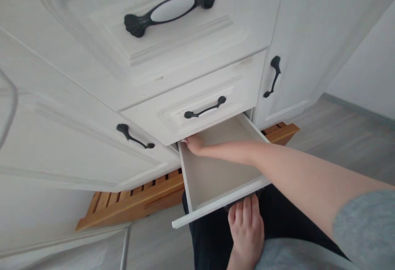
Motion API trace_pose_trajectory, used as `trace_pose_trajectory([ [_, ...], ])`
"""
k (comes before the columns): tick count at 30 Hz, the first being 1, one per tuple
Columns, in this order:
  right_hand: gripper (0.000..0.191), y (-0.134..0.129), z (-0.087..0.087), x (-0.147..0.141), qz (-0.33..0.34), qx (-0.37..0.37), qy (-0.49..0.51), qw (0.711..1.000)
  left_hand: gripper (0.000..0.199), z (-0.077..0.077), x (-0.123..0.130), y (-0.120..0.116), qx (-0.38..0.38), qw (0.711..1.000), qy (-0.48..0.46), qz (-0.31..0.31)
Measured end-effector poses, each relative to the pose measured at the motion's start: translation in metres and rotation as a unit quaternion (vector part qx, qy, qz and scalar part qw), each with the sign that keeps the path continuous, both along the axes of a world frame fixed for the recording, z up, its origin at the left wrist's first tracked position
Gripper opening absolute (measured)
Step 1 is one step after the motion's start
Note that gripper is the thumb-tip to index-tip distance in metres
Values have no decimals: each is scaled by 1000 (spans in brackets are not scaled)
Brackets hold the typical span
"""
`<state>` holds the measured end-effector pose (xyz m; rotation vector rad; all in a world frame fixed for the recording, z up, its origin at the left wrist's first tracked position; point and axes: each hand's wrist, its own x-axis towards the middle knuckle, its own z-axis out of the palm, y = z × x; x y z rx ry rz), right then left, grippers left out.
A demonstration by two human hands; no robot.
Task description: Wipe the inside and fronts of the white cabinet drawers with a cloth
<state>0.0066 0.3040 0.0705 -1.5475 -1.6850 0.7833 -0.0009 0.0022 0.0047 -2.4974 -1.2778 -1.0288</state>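
Observation:
The lowest drawer (222,167) of a white cabinet is pulled out, showing its pale, bare bottom. My left hand (247,226) is closed on the dark drawer handle (231,205) at the front panel; the fingers cover most of it. Across the drawer my right arm reaches in, and my right hand (194,143) is at the back left corner, by the side wall. Its fingers look closed, with a small white bit showing at their tips. What that is, I cannot make out; the drawer above partly hides it.
Above is a shut drawer with a dark handle (205,108), then a larger panel with a big handle (169,10). Doors with handles (134,137) (273,76) flank the drawers. A slatted wooden platform (132,204) runs under the cabinet. My legs are below the drawer.

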Motion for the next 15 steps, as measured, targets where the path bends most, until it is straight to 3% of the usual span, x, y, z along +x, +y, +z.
trace_pose_trajectory([
  [3,32,9,-10,-19,33,-26,-2,999,42,4,-1,1,6,1000,-4,-10],
  [7,40,4,-13,-12,86,-66,5,994,43,3,-1,3,11,1000,-17,-18],
  [10,50,-28,-13,4,132,-95,15,987,47,-3,-1,3,13,1000,-23,-13],
  [12,57,-60,-15,14,204,-124,34,971,49,-7,-2,3,16,1000,-22,-15],
  [15,59,-105,-18,22,364,-185,91,908,49,-10,-3,4,22,999,-18,-27],
])
